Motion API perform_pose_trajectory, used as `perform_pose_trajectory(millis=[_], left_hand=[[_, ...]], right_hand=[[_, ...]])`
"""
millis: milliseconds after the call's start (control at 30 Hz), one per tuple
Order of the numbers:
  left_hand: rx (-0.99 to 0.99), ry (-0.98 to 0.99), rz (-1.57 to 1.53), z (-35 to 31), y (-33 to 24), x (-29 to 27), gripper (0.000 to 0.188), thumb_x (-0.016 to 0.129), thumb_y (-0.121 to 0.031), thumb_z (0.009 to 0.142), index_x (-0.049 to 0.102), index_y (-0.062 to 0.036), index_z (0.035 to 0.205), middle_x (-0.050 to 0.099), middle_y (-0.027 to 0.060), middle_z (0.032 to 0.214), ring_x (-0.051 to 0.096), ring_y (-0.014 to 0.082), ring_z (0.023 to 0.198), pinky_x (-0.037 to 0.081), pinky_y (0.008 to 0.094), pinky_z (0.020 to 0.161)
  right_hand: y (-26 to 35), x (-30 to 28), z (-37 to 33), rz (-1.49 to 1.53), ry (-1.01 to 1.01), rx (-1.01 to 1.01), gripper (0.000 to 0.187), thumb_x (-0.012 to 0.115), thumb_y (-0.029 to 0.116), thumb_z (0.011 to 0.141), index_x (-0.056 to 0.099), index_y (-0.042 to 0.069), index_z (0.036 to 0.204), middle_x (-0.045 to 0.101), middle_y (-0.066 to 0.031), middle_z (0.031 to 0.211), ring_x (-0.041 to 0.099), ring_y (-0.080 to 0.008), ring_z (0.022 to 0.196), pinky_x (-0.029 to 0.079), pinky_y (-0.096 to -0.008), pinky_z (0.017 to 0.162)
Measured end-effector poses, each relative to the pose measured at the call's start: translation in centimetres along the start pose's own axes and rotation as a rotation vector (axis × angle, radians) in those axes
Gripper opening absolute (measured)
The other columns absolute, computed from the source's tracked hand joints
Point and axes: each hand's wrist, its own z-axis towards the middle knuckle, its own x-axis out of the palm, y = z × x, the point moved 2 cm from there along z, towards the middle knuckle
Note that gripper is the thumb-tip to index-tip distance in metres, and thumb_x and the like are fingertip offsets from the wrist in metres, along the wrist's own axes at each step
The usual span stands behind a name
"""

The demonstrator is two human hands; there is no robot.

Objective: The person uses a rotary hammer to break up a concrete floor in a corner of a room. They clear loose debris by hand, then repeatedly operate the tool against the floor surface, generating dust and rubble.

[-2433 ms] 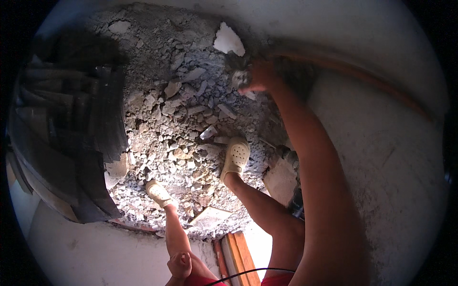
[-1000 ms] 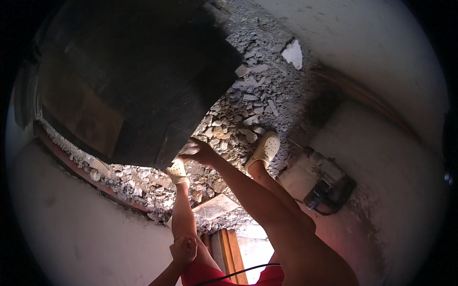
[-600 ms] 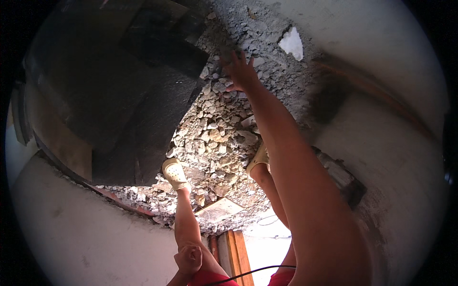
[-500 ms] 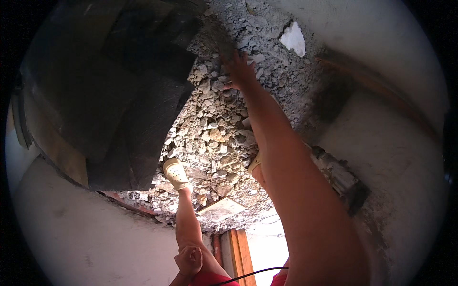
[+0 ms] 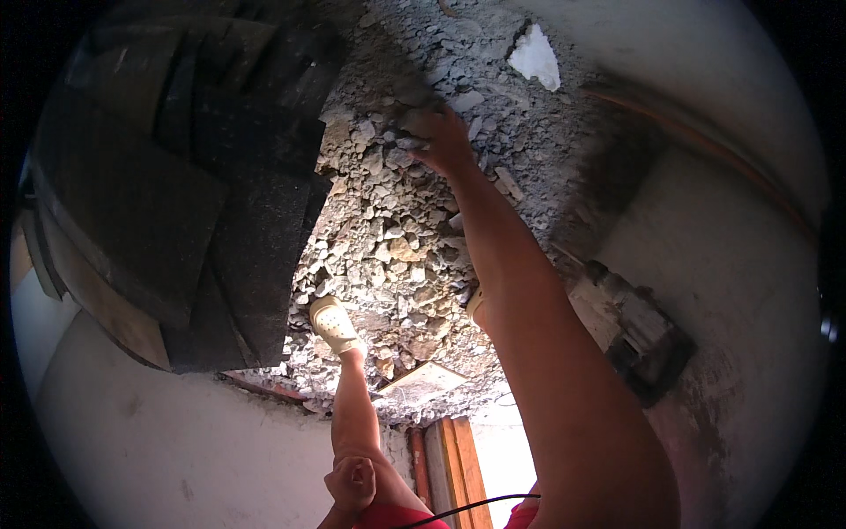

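My right arm stretches forward over a bed of broken stone rubble (image 5: 401, 251). At its end my right hand (image 5: 448, 141) is curled, thumb and fingers closing about a small grey stone (image 5: 411, 143); shadow blurs the fingertips. Down at the lower edge my left hand (image 5: 351, 483) is a closed fist by my left knee, with nothing visible in it. My left foot, in a cream clog (image 5: 333, 324), stands on the stones. The other clog (image 5: 477, 309) is mostly hidden behind my right arm.
Dark stacked boards (image 5: 176, 194) cover the left side. A power tool resembling a rotary hammer (image 5: 643, 335) lies at the right by the pale wall (image 5: 723, 353). A white jagged piece (image 5: 535, 59) rests far ahead. A flat pale slab (image 5: 423, 381) and wooden frame (image 5: 456, 467) are behind my feet.
My right hand has gone from spread fingers over the rubble to curled around a stone. The view has shifted slightly, showing more of the power tool. My left fist stays by the knee.
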Motion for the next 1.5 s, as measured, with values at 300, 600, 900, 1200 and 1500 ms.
perform_pose_trajectory(millis=[300, 600, 900, 1200, 1500], left_hand=[[0.008, -0.011, -0.044, -0.3, 0.9, -0.9, 0.012, 0.076, -0.016, 0.085, 0.068, -0.0098, 0.078, 0.067, 0.0074, 0.067, 0.064, 0.0228, 0.051, 0.049, 0.0351, 0.048], [0.021, 0.003, -0.055, -0.5, 2.3, -1.6, 0.011, 0.076, -0.015, 0.085, 0.067, -0.0104, 0.08, 0.067, 0.0062, 0.068, 0.063, 0.0212, 0.05, 0.049, 0.0343, 0.047], [0.016, -0.021, -0.119, -0.4, 2.5, -2.7, 0.01, 0.076, -0.014, 0.085, 0.068, -0.0103, 0.081, 0.067, 0.0066, 0.068, 0.063, 0.0217, 0.05, 0.049, 0.0339, 0.047], [0.059, 0.018, -0.107, 0.1, 3.8, -2.3, 0.011, 0.076, -0.017, 0.085, 0.069, -0.009, 0.08, 0.07, 0.0107, 0.073, 0.069, 0.0308, 0.061, 0.055, 0.0387, 0.055], [0.015, 0.059, -0.032, -0.3, 3.0, -0.5, 0.012, 0.075, -0.016, 0.085, 0.067, -0.0083, 0.079, 0.07, 0.0109, 0.073, 0.068, 0.0312, 0.061, 0.054, 0.0388, 0.054]], right_hand=[[1.5, -2.8, -0.4, 0.071, 0.188, 0.031, 0.084, 0.089, 0.044, 0.073, 0.056, 0.017, 0.144, 0.059, -0.0155, 0.139, 0.049, -0.0388, 0.133, 0.043, -0.0488, 0.108], [3.0, -2.2, -6.1, 0.33, -0.118, 0.329, 0.082, 0.093, 0.041, 0.068, 0.059, 0.014, 0.139, 0.065, -0.0153, 0.127, 0.055, -0.037, 0.12, 0.044, -0.0478, 0.105], [5.4, 1.0, -7.7, 0.176, -0.16, 0.274, 0.081, 0.09, 0.044, 0.073, 0.054, 0.02, 0.141, 0.055, -0.0149, 0.141, 0.059, -0.0393, 0.121, 0.051, -0.0497, 0.1], [7.4, 2.0, -10.3, 0.313, -0.032, 0.403, 0.082, 0.086, 0.05, 0.076, 0.05, 0.018, 0.143, 0.067, -0.0164, 0.124, 0.066, -0.0371, 0.114, 0.054, -0.0481, 0.094], [26.6, 4.5, -21.6, 1.051, 0.517, 0.176, 0.101, 0.093, 0.033, 0.072, 0.04, 0.011, 0.155, 0.063, -0.018, 0.132, 0.063, -0.0327, 0.12, 0.052, -0.0417, 0.1]])
